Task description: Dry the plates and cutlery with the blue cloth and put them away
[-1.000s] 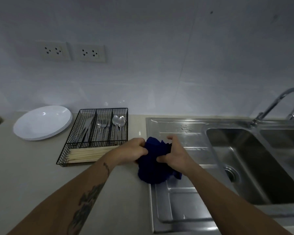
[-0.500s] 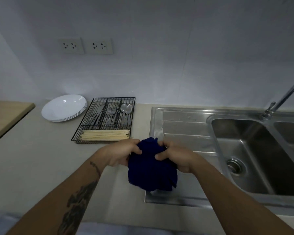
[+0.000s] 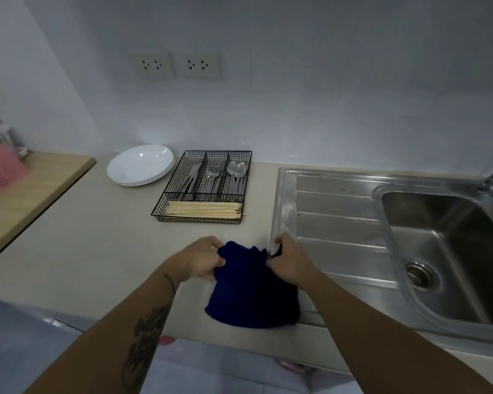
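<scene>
Left hand (image 3: 201, 258) and right hand (image 3: 289, 261) gripping blue cloth (image 3: 252, 291) over counter edge (image 3: 239, 341)

Both bare forearms reach from the near edge toward the middle of the scene, converging as they go. The left forearm carries a dark tattoo on its upper side. The left hand (image 3: 201, 258) has its fingers curled, gripping the left top edge of the cloth (image 3: 254, 291). The right hand (image 3: 289, 261) pinches the right top edge, knuckles up, fingers bent under. The hands sit level, a little apart.
</scene>
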